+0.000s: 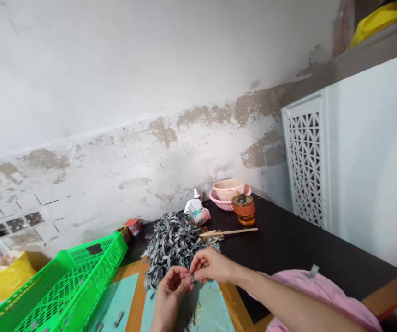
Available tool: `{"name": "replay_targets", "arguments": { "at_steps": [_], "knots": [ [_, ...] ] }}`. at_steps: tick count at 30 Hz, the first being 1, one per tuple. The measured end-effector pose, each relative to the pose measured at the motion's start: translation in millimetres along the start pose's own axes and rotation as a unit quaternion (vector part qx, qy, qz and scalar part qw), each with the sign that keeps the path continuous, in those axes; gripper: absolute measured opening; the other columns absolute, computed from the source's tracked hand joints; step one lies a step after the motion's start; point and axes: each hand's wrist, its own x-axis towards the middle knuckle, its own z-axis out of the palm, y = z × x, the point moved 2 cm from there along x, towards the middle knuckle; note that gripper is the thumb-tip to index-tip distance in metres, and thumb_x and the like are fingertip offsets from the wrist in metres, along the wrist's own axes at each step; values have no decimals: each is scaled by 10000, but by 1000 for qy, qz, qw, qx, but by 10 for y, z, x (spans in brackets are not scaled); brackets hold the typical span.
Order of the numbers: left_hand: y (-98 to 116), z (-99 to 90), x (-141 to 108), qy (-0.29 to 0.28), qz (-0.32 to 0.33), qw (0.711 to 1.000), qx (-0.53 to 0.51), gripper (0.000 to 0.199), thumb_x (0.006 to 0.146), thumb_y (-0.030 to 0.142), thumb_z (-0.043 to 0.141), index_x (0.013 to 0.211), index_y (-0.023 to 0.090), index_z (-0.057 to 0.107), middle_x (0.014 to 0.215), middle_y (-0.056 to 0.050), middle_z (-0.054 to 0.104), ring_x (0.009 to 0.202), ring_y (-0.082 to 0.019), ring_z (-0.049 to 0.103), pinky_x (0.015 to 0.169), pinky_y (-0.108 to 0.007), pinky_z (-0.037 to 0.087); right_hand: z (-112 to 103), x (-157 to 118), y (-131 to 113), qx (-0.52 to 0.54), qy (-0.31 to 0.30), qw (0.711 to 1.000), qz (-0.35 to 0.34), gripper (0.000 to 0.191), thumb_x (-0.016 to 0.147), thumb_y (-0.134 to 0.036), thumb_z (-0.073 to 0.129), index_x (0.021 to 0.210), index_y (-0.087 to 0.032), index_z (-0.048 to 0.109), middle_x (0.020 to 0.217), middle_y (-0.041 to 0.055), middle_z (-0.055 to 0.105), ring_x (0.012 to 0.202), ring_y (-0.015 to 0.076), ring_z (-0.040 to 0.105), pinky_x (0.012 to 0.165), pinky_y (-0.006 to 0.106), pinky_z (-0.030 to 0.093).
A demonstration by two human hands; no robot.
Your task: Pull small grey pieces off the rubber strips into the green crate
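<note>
My left hand (174, 293) and my right hand (214, 265) meet low in the middle of the head view, fingertips pinched together. Between them is a small grey strip (192, 278), mostly covered by the fingers. Just beyond the hands rises a large pile of curled grey strips (174, 240). Below the hands lies a light-blue work mat (210, 306), worn and stained, with brown tape along its sides. A few loose grey pieces (118, 319) rest on the mat to the left.
A green plastic basket (77, 272) with few grey pieces stands left. Behind the pile are a tissue pack (201, 216) and white bottle (196, 194). Further right are a wooden stick (239, 231), a lidded glass cup (244, 210) and pink basins (229, 188). Pink cloth (319, 299) lies near my right forearm.
</note>
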Motion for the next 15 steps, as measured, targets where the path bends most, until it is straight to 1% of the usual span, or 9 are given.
{"name": "replay_targets", "arguments": {
  "at_steps": [3,5,6,8,9,11,13,15],
  "knots": [
    [-27,-26,21,8,13,1000,3,328,567,358,850,757,177,653,665,3,645,619,-128,565,595,-209,442,-10,1,-20,-33,17,999,-21,172,562,-167,768,715,-134,696,515,-54,580,475,71,492,482,191,385],
    [-56,-49,36,11,20,1000,3,329,577,366,843,770,185,648,680,7,644,626,-126,564,602,-208,442,-26,-12,-54,-48,17,998,-33,190,549,-122,757,736,-137,723,546,-52,592,503,66,480,492,183,365],
    [-72,-60,42,13,23,1000,1,325,586,367,838,774,188,643,679,10,640,623,-124,562,595,-205,437,-33,-21,-73,-52,5,998,-35,223,539,-109,756,758,-142,737,562,-53,597,510,62,470,493,179,355],
    [-106,-75,51,8,24,1000,-9,320,600,370,830,776,192,631,674,10,637,614,-125,564,574,-202,424,-39,-44,-107,-49,-39,997,-32,296,527,-102,753,817,-159,755,591,-54,608,518,55,461,494,173,343],
    [-120,-77,51,3,21,1000,-15,320,603,371,827,776,193,625,670,9,636,611,-128,568,566,-203,418,-38,-55,-118,-44,-62,997,-30,319,529,-109,751,843,-168,759,605,-53,617,523,54,468,501,172,347],
    [-132,-66,45,-8,10,1000,-25,315,611,370,823,778,196,620,669,7,637,612,-135,577,567,-208,416,-34,-71,-131,-26,-91,995,-28,295,569,-159,734,863,-176,761,624,-40,637,542,65,517,536,185,391],
    [-118,-39,26,-20,-2,999,-28,298,620,364,818,771,196,624,680,0,644,633,-141,585,585,-210,420,-30,-79,-134,-3,-98,995,-27,234,622,-237,714,840,-164,761,629,-21,653,559,85,574,588,220,452],
    [-83,-4,-2,-27,-8,999,-27,283,618,358,819,749,192,631,684,-6,645,643,-144,578,588,-208,417,-29,-85,-138,19,-104,994,-21,223,649,-303,711,803,-149,757,624,-12,658,555,93,598,617,250,491]
  ]
}}
